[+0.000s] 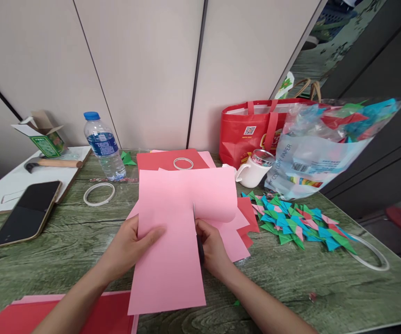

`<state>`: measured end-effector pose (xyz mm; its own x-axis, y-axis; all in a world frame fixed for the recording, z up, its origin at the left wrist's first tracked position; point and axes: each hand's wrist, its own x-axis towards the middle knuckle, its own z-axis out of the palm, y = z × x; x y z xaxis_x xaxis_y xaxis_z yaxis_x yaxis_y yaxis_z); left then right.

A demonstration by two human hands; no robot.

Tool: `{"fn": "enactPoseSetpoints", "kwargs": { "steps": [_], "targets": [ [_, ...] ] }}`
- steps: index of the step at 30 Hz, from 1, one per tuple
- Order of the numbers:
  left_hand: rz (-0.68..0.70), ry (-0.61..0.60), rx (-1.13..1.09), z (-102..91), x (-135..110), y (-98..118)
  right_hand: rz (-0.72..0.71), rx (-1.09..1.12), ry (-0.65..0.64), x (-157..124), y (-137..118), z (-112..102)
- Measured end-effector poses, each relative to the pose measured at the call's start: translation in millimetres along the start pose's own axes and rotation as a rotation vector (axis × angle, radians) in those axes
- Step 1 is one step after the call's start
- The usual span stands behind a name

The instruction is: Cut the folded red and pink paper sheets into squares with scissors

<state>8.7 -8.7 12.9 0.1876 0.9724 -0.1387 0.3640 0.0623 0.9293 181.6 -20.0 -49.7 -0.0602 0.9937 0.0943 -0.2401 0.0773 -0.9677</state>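
A pink sheet of paper (168,269) is raised above the table, cut from its near edge up to around the middle. My left hand (129,246) grips its left edge, thumb on top and fingers beneath. My right hand (212,243) is closed around the scissors (200,249), whose dark handle shows beside the cut and whose blade tip sits in the paper. The right part of the sheet curls over above my right hand. More pink sheets (233,243) and red paper (251,217) lie underneath.
On the left are a phone (28,213), a hammer (54,162), a tape roll (99,194) and a water bottle (105,146). Folded paper pieces (294,220), a white mug (256,169), a red bag (245,132) and a plastic bag (311,162) stand right. Red paper (106,315) lies front left.
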Motion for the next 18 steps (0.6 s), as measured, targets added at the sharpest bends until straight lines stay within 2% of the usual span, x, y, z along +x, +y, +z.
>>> {"fn": "enactPoseSetpoints", "kwargs": {
  "steps": [7,18],
  "targets": [
    [0.012,0.007,0.013,0.3,0.6,-1.8,0.046,-0.019,0.024,-0.1,-1.5,1.7],
    [0.013,0.009,-0.006,0.8,0.0,-1.0,0.035,-0.066,0.035,0.4,-4.1,1.9]
  ]
}}
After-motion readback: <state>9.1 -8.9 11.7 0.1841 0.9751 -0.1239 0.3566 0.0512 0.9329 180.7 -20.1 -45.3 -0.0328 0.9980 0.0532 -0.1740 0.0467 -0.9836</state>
